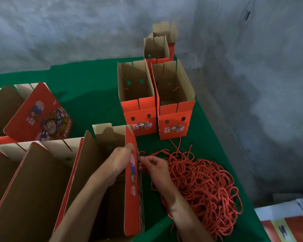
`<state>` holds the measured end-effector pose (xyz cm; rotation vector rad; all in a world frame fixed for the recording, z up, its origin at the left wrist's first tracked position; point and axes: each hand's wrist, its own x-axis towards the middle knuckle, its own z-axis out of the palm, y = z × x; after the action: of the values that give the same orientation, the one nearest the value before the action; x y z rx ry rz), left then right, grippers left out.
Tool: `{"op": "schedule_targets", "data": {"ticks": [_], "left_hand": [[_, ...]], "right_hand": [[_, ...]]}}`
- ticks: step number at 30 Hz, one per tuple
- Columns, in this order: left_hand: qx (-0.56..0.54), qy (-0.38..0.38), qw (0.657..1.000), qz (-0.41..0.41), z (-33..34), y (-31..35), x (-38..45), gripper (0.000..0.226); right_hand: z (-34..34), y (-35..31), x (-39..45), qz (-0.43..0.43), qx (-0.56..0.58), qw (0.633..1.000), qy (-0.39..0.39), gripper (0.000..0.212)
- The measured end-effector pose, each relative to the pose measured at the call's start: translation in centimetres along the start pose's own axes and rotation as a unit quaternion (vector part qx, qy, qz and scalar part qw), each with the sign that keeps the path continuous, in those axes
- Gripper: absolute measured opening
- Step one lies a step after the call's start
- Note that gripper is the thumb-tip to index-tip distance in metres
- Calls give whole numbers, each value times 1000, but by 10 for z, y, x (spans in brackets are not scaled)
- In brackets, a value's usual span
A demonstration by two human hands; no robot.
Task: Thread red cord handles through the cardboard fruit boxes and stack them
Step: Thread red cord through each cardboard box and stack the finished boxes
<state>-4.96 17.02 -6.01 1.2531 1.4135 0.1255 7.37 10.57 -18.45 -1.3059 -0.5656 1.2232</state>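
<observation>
A green-covered table carries everything. Just right of the pinching fingers lies a tangled heap of red cord, touching the cloth. The open box being gripped stands on the table. Beyond the grip, two upright open boxes stand side by side, with more boxes behind them near the table's far corner. Left of the grip, further boxes crowd the table, one printed panel tilted.

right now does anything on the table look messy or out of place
Only the red cord: a loose tangled heap on the green table, strands trailing towards the upright boxes. Nothing looks damaged.
</observation>
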Motion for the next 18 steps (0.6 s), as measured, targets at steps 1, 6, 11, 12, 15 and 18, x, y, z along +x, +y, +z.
{"op": "schedule_targets", "data": {"ticks": [1,6,11,12,15,18], "left_hand": [[6,5,1000,3,0,0,1,48],[-6,-3,1000,7,-3,-6,5,55],[-103,-43,994,9,5,-3,6,94],[-92,-32,995,7,7,-2,5,89],[69,42,996,32,17,-3,8,40],[185,65,980,39,24,-8,10,15]], "right_hand": [[-1,1,-1,3,8,1000,-6,27],[-2,3,-2,10,32,999,-11,27],[-8,2,-3,-84,-100,991,29,29],[-9,3,-3,-96,-143,985,33,29],[-9,5,-7,-125,-248,960,32,28],[-16,5,-9,-129,-236,963,-16,24]]}}
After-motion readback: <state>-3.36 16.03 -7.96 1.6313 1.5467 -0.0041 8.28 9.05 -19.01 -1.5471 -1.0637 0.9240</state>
